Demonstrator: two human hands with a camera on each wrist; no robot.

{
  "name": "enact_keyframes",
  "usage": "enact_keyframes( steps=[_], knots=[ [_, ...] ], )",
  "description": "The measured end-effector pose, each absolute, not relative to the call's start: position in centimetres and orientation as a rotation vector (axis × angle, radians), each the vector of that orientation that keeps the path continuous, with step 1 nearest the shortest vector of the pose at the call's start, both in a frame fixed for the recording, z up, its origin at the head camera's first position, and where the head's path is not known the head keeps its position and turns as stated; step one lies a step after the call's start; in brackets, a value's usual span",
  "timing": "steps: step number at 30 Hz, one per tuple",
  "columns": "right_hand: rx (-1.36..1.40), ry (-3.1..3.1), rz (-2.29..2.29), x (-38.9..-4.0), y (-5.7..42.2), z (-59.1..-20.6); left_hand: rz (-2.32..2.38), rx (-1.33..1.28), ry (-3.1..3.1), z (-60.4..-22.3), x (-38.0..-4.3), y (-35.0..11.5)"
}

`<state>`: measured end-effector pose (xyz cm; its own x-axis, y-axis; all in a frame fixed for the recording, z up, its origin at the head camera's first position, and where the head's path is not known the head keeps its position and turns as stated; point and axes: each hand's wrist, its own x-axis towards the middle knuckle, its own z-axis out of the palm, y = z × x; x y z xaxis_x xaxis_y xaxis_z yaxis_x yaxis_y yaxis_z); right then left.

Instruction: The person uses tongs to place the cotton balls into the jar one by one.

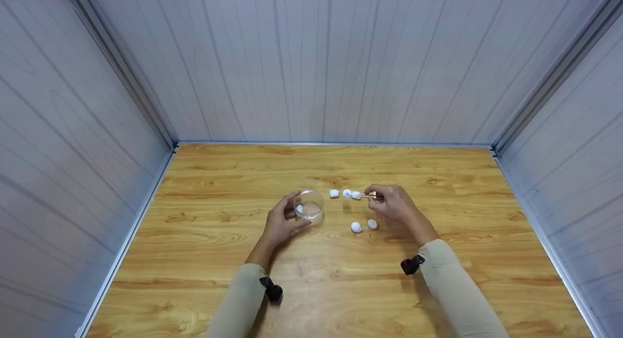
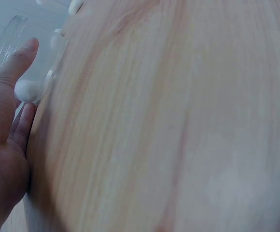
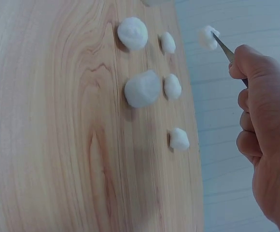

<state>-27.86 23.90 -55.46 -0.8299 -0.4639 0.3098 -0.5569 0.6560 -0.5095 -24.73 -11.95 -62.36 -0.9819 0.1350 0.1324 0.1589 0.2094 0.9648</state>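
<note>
My left hand (image 1: 280,225) grips a clear round container (image 1: 316,212) from its left side, fingers behind and thumb in front. Inside it lies one white cotton ball (image 2: 27,90), low against the wall near my palm. My right hand (image 1: 393,201) holds metal tweezers (image 3: 223,48) between thumb and curled fingers. Their tips pinch another cotton ball (image 3: 208,37), raised above the table to the right of the container. More cotton balls lie below it, among them one (image 1: 334,193) near the container's rim and two nearer me, one (image 1: 356,227) left of the other (image 1: 372,224).
The wood-grain table (image 1: 204,216) carries everything. A pale panelled wall (image 1: 302,65) stands at its back, with further panels on the left (image 1: 63,148) and right (image 1: 574,148). Small black devices sit at both wrists, one on the left sleeve (image 1: 273,292).
</note>
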Motion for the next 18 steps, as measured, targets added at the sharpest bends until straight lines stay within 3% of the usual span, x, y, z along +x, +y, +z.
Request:
enact_keyframes(
  steps=[18],
  knots=[
    [0.858,-2.654,0.908,-27.80,23.28,-55.22,-1.958,-0.297,-2.440,-62.39,-24.78,-11.95]
  ],
)
